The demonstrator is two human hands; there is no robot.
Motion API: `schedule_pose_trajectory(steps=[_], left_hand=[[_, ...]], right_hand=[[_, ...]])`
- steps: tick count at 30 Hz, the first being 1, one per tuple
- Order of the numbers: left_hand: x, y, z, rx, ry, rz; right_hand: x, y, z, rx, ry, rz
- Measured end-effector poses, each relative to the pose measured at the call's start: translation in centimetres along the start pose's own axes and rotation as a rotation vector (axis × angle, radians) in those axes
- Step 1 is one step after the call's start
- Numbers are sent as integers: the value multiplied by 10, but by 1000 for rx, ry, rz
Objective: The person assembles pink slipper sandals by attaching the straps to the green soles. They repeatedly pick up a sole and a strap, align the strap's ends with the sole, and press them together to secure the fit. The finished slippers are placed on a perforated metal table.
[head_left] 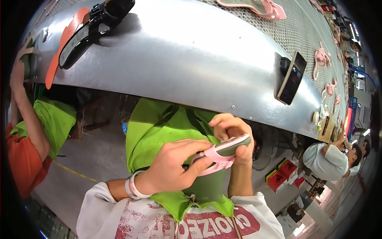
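Observation:
In front of my chest, a pink sandal [215, 160] is fitted around a dark green shoe last [205, 185], tilted with its sole side toward the upper right. My left hand [171, 165] grips the strap area, its fingers and thumb wrapped over the pink upper. A white band circles that wrist. At the other end my right hand [238, 135] clasps the sandal, thumb pressed against it and index finger bent above. The palms hide part of the sandal. Below my arms hangs a bright green apron [159, 127].
A metal table [167, 51] spans the front. On it lie a black sandal [85, 38] beside an orange cutout [59, 55], and a phone [292, 77]. Pink sandals [321, 59] rest on a mesh belt beyond. Co-workers sit left and far right; red boxes [275, 180] stand on the floor.

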State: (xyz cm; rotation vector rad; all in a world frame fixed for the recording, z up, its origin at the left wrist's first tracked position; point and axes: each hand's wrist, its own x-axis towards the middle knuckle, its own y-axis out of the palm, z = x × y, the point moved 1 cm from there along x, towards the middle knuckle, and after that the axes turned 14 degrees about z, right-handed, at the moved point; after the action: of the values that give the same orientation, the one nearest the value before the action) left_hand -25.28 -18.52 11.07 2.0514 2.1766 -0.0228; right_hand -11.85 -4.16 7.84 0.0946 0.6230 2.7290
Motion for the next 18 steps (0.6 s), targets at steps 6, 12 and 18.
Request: schedule_pose_trajectory(steps=[6,12,18], left_hand=[[-37,3,29,-759,-207,52],[-49,14,33,-212,-123,-19],[-43,18,38,-212,-136,-69]], right_hand=[[-10,-21,-6,-29,-6,126],[-13,-22,-12,11,-31,82],[-19,-24,-30,223,-202,83]])
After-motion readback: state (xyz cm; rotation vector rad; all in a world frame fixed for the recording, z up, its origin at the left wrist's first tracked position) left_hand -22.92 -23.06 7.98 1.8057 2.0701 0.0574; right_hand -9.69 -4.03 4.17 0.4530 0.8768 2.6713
